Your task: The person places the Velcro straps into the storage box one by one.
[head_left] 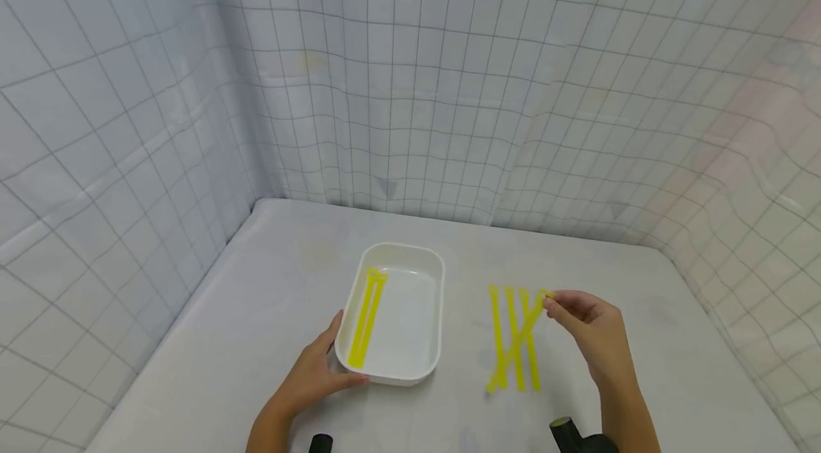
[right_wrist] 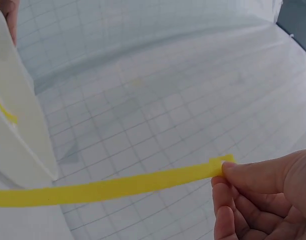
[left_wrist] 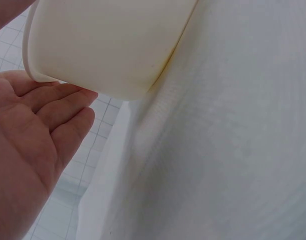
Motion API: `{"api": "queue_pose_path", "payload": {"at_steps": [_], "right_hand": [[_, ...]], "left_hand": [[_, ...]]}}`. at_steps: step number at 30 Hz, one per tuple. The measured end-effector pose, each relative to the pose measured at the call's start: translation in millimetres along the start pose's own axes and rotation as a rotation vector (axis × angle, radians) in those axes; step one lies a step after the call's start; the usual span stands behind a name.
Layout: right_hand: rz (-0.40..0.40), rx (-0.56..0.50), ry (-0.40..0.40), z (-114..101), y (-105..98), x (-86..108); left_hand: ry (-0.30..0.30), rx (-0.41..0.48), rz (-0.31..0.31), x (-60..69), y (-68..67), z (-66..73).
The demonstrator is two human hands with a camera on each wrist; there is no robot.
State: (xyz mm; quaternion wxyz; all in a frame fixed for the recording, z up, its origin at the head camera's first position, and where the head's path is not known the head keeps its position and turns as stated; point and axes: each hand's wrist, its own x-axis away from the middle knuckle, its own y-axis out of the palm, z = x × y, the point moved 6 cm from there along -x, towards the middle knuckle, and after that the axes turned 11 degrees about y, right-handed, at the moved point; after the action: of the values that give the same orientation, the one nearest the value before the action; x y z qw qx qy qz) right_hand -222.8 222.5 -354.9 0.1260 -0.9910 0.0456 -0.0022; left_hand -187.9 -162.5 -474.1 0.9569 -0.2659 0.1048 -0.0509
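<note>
My left hand [head_left: 314, 373] grips the near left corner of a white plastic tray [head_left: 407, 325], thumb along the near side and fingers against the left side. Two yellow cable straps [head_left: 368, 321] lie side by side along the tray's left wall. My right hand [head_left: 593, 330], right of the tray, pinches one yellow cable strap [right_wrist: 128, 189] by its wider, slotted end between thumb and forefinger. This strap slants down to the left across three more yellow straps [head_left: 497, 332] lying in a row on the table. Whether its far end touches the table I cannot tell.
The table [head_left: 308, 246] has a white cover. White sheets with a grid pattern [head_left: 398, 97] hang behind it and at both sides. Dark camera mounts [head_left: 580, 439] show below the wrists at the near edge of the head view.
</note>
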Motion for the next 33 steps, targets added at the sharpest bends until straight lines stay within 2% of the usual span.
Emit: {"api": "queue_pose_path", "payload": {"at_steps": [3,6,10,14,22,28,33], "right_hand": [[0.017,-0.069,-0.082,-30.6,3.6,7.2],[0.033,-0.137,-0.124,-49.1,9.4,4.4],[0.039,-0.189,-0.158,-62.6,22.0,-6.6],[-0.004,-0.205,-0.169,-70.9,42.0,-15.1],[-0.142,-0.183,-0.121,-68.8,90.9,-22.6],[-0.208,-0.158,-0.111,-54.7,121.7,-29.6],[-0.249,-0.151,-0.054,-38.7,140.5,-32.0]], "left_hand": [[0.003,0.002,0.001,0.6,-0.4,0.1],[0.009,0.002,-0.001,0.7,-0.9,1.1],[0.016,0.002,-0.001,0.9,-1.8,2.2],[0.015,-0.006,-0.001,1.2,-1.6,2.2],[0.009,-0.006,0.008,2.0,-0.5,3.1],[0.005,0.002,0.001,2.6,0.1,2.6],[0.008,0.014,-0.004,2.3,0.0,1.2]]}}
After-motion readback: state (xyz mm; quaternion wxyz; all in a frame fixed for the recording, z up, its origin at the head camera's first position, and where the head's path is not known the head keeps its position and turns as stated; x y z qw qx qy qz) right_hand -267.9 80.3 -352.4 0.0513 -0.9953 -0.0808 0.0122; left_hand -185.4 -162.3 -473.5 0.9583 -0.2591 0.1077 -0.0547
